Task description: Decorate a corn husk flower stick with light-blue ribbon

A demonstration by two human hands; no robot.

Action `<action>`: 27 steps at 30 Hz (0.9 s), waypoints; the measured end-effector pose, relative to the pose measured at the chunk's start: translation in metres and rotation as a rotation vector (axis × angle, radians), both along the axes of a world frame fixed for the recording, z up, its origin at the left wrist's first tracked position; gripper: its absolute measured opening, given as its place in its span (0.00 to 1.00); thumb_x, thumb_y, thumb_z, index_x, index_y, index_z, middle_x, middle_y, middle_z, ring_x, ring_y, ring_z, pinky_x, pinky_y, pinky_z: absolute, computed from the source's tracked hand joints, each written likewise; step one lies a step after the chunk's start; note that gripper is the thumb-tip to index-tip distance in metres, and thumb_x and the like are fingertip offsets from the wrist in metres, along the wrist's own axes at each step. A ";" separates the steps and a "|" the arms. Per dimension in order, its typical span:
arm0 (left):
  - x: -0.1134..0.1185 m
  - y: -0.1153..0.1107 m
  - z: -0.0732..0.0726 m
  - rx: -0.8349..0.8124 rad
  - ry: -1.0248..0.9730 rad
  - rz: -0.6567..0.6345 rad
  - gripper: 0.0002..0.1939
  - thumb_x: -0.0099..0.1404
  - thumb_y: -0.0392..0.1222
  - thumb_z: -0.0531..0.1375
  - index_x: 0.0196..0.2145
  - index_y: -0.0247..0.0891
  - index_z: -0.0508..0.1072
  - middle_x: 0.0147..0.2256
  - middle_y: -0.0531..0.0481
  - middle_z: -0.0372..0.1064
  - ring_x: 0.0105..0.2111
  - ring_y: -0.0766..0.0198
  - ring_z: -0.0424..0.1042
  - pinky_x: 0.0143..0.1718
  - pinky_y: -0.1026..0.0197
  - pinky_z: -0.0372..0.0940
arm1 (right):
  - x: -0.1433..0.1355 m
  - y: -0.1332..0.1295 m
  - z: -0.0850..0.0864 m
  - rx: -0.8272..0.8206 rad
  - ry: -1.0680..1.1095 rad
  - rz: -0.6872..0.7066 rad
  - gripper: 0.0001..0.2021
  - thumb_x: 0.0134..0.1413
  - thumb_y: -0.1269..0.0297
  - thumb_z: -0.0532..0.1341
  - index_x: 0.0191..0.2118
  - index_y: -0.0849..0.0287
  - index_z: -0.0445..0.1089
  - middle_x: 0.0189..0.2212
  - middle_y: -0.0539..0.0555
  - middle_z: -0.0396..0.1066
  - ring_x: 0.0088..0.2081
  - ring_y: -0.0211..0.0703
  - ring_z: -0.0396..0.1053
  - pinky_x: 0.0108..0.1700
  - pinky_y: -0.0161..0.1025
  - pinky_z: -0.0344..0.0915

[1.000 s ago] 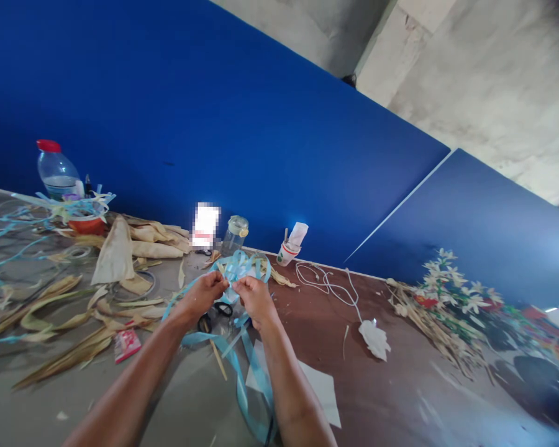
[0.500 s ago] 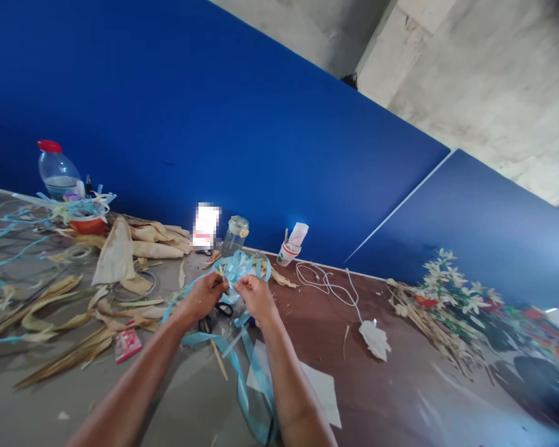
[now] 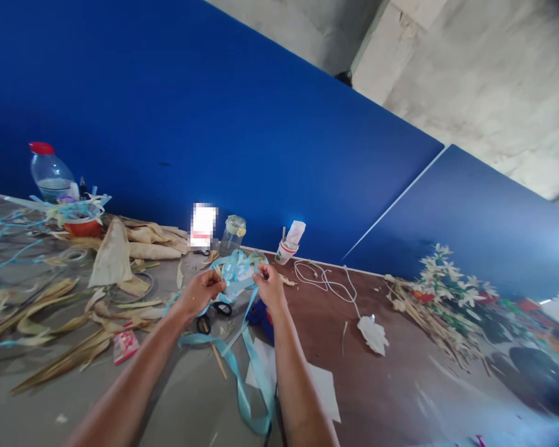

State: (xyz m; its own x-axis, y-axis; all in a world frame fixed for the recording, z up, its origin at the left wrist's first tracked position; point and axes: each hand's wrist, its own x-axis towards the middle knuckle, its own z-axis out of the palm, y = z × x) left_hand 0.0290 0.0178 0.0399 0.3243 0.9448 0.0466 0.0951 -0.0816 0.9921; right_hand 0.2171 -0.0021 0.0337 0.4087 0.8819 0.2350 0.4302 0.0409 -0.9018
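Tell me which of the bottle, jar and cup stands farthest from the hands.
The bottle at the far left, the only one with a red cap; the jar and cup stand just beyond the left hand and right hand, which hold blue ribbon.

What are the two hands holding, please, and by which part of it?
The left hand and right hand each pinch the light blue ribbon, at opposite ends of a short stretch beside its loops.
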 end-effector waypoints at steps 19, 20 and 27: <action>0.001 -0.001 -0.002 -0.037 -0.010 -0.030 0.15 0.44 0.51 0.64 0.19 0.36 0.68 0.14 0.58 0.58 0.16 0.72 0.54 0.18 0.67 0.47 | 0.021 -0.100 -0.020 -0.478 -0.671 0.093 0.18 0.45 0.63 0.63 0.45 0.58 0.68 0.43 0.59 0.67 0.42 0.49 0.68 0.42 0.40 0.61; 0.001 -0.002 -0.002 -0.034 -0.008 -0.029 0.16 0.44 0.51 0.64 0.19 0.35 0.68 0.14 0.57 0.58 0.16 0.72 0.54 0.18 0.67 0.47 | 0.019 -0.100 -0.022 -0.508 -0.685 0.079 0.19 0.45 0.62 0.63 0.46 0.59 0.67 0.45 0.60 0.66 0.41 0.49 0.69 0.42 0.40 0.61; 0.001 -0.007 0.005 -0.042 -0.015 -0.029 0.13 0.45 0.49 0.64 0.19 0.35 0.68 0.13 0.58 0.57 0.15 0.72 0.53 0.19 0.67 0.48 | 0.022 -0.090 -0.028 -0.447 -0.650 0.136 0.16 0.43 0.68 0.59 0.42 0.60 0.69 0.43 0.60 0.66 0.39 0.47 0.69 0.41 0.40 0.63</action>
